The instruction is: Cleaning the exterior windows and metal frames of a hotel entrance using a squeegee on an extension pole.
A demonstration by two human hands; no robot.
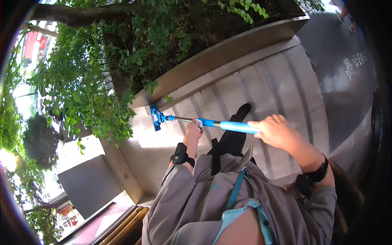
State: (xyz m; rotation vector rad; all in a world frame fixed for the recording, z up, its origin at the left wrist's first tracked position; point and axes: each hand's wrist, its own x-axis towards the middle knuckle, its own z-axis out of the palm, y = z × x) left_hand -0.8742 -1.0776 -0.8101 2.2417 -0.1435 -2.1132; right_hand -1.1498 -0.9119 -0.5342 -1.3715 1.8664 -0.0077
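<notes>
A mop with a flat blue head [155,117] and a metal and blue pole slants across in front of me. Its head rests near the foot of the planter wall, at the left end of the pole. My left hand [194,128] is closed around the middle of the pole, by a blue collar; something whitish shows at the fingers there, too small to make out. Farther right, my right hand [274,130] wraps the end of the light blue grip [239,127]. Both forearms wear black straps with small devices.
Pale paving [261,94] with dark strips lies underfoot, and my black shoe [243,110] stands on it. Ahead runs a low planter wall [228,55] with leafy shrubs hanging over it. Dark pavement lies to the right, where another person's legs [347,18] show far off. A grey box [87,183] stands left.
</notes>
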